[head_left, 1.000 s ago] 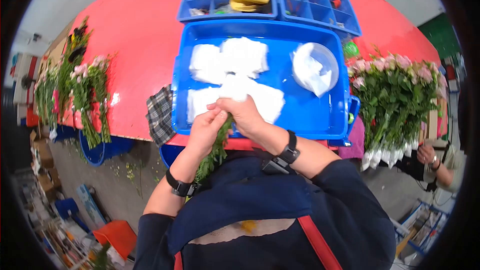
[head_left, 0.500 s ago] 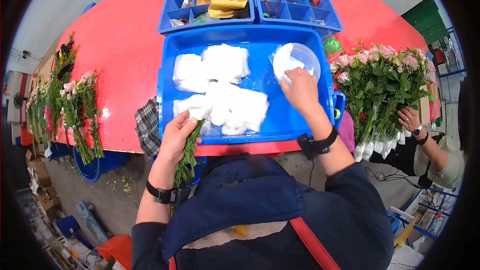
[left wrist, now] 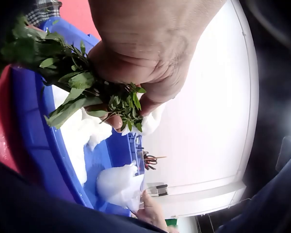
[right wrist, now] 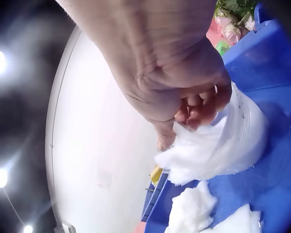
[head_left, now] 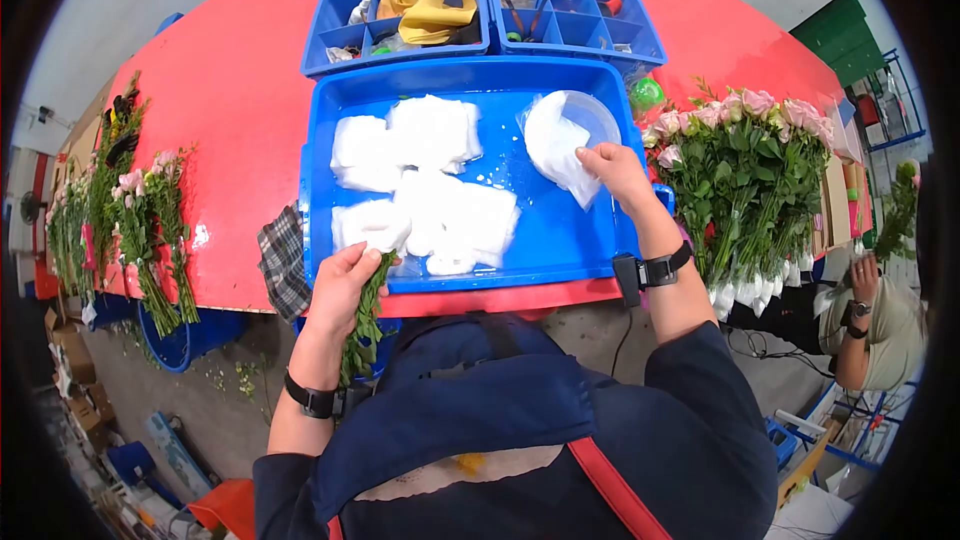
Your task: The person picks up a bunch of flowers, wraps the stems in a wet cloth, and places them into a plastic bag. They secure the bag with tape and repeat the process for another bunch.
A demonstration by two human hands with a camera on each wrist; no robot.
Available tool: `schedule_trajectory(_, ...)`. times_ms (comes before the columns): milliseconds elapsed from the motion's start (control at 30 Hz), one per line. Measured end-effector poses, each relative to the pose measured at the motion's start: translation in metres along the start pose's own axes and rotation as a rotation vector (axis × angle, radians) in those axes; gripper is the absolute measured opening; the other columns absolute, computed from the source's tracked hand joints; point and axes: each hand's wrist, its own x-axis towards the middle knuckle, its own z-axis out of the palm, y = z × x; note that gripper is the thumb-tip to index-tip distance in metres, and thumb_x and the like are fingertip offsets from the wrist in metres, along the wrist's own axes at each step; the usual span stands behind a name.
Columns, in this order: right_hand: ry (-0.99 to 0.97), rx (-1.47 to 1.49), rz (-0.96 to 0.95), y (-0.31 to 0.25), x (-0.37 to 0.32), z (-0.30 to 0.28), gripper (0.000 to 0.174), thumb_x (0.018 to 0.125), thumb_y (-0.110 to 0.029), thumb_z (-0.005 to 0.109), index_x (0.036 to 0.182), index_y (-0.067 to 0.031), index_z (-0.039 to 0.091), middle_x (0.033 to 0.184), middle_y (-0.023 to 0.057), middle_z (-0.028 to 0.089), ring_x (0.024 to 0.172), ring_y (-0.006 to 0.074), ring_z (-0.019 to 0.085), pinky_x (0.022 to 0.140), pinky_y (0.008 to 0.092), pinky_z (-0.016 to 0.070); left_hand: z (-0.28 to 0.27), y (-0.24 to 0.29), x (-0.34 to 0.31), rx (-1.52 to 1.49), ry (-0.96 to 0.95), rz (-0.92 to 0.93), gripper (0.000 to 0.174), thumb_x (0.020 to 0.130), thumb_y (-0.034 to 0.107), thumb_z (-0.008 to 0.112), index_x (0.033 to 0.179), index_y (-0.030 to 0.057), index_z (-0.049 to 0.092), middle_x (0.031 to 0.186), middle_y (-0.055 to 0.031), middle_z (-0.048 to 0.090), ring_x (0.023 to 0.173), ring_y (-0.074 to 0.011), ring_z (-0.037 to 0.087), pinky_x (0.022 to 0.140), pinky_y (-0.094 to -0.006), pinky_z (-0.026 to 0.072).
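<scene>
My left hand [head_left: 340, 288] grips a bunch of leafy green stems [head_left: 362, 340] at the front left of a blue tray [head_left: 470, 282]. In the left wrist view, fingers and thumb close round the leaves [left wrist: 80, 82], with a white wad just past the fingertips. Several stacks of white, cotton-like pads [head_left: 435, 130] lie in the tray. At the tray's right side, my right hand [head_left: 618, 172] pinches a thin white plastic sheet [head_left: 575, 175] that spills over the rim of a round clear tub [head_left: 595, 115]. In the right wrist view, the white sheet [right wrist: 189, 155] hangs below the fingertips.
Blue compartment boxes [head_left: 395, 25] holding yellow gloves [head_left: 438, 18] and tools stand behind the tray. Pink roses [head_left: 745, 140] with white-wrapped stem ends lie at right, near another person's hand [head_left: 863, 278]. Flower bunches [head_left: 150, 240] and a checked cloth [head_left: 285, 260] lie at left.
My hands were together on the stems over the pads. The right hand moved to the tub, took hold of the plastic sheet and drew its edge out; the left hand kept the stems.
</scene>
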Motion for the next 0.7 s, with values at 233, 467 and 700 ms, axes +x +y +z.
schedule_trajectory(233,0.202,-0.188,-0.241,0.012,0.012,-0.007,0.019,0.075,-0.015,0.074,0.079,0.0016,0.066,0.068,0.0053,0.064,0.063,0.0099,0.059,0.057,0.0257,0.0454,0.02,0.007,-0.007,-0.041,-0.023,0.013,0.028,0.097,0.02,0.051,0.112,-0.0018,0.06,0.092,-0.0088,0.068,0.056,-0.0087,0.056,0.044,-0.0218,0.0455)
schedule_trajectory(467,0.026,-0.268,-0.228,0.008,0.045,-0.022,0.022,0.083,-0.02,0.067,0.09,0.0011,0.07,0.069,0.0032,0.065,0.064,0.0104,0.058,0.061,0.0251,0.0466,0.04,0.014,-0.013,-0.018,-0.032,0.05,0.029,0.096,0.019,0.053,0.114,-0.0024,0.06,0.093,-0.0087,0.068,0.059,-0.0093,0.057,0.052,-0.0227,0.0473)
schedule_trajectory(700,0.302,-0.294,-0.598,-0.061,0.014,-0.029,0.016,0.08,-0.015,0.068,0.088,-0.0015,0.072,0.079,0.0101,0.068,0.07,0.0129,0.061,0.067,0.0259,0.0482,0.044,0.014,-0.02,-0.09,-0.024,0.087,0.029,0.094,0.019,0.057,0.113,-0.0035,0.058,0.081,-0.005,0.061,0.06,-0.012,0.057,0.054,-0.0239,0.048)
